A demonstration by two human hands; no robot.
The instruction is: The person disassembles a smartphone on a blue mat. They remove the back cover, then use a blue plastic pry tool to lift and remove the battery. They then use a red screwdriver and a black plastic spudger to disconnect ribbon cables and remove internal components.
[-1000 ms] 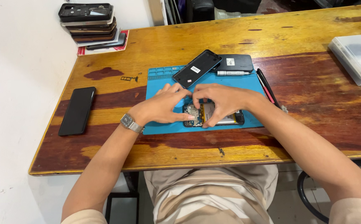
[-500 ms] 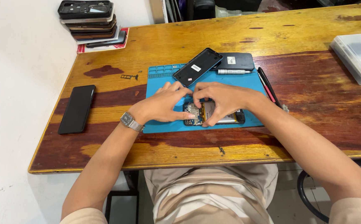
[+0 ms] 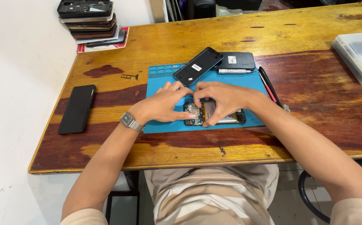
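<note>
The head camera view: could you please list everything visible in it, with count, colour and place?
opened phone: one, insides showing, on the mat under both hands
mat: one, blue, table middle
back cover: one, dark, mat's far edge
dark phone: one, beside the cover
pen-like tool: one, silver, far edge of the mat
black phone: one, table's left
phone stack: several, dark, far left corner
box: one, clear, far right
table: one, brown wood
watch: one, silver, left wrist
left hand: on the phone
right hand: on the phone
</note>
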